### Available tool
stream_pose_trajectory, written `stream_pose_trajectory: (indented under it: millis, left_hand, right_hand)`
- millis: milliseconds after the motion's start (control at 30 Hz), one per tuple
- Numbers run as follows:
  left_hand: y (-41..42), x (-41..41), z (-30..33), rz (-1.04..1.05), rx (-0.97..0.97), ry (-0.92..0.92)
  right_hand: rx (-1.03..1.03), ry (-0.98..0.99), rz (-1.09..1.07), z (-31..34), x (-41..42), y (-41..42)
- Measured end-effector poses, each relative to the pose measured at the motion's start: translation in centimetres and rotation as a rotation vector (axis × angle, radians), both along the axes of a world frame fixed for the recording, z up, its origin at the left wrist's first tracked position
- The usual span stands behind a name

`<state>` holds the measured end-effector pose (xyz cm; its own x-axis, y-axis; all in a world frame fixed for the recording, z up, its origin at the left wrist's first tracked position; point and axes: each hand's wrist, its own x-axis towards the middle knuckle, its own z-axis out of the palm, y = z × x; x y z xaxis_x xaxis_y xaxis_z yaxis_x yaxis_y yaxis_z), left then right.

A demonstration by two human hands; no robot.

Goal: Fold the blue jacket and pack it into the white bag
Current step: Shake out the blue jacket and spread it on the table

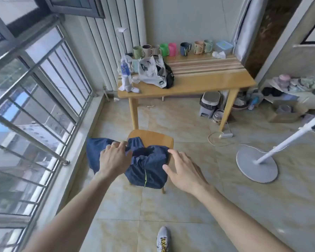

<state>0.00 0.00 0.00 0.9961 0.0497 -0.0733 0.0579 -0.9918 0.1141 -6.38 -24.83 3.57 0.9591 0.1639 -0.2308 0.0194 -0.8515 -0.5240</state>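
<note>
Jacket bunched on chair, both hands at it, bag far on table.

Wooden table (207, 84) stands far centre, a row of mugs (171, 49) along its far edge; white bag (150, 72) slumped on its left end, next to a water bottle (125, 69). Fan base (256, 163) on the floor at right. Chair (153, 138) near centre, blue jacket (145, 166) heaped over the seat, part hanging off left. Left hand (115, 157) grasps a fold of jacket, fingers curled in. Right hand (184, 170) has fingers spread, fingertips at the jacket's right edge, nothing gripped. One sneaker (163, 239) at the bottom edge.
</note>
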Motion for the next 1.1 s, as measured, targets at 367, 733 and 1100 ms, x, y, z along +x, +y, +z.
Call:
stream_pose_trajectory:
  millis: [367,733,1100]
  left_hand:
    - [0.6,11.4,-11.9,-0.277,0.187,0.536]
    - [1.0,16.0,-6.4,0.148,-0.4,0.033]
    - [-10.9,21.5,10.8,0.005,-0.89,-0.099]
  right_hand:
    - [0.131,0.455,-0.321,-12.7,12.8,5.6]
    - [0.078,0.144,-0.24,-8.5,16.0,2.5]
    - [-0.132,0.189,-0.048,3.3,18.9,-10.1]
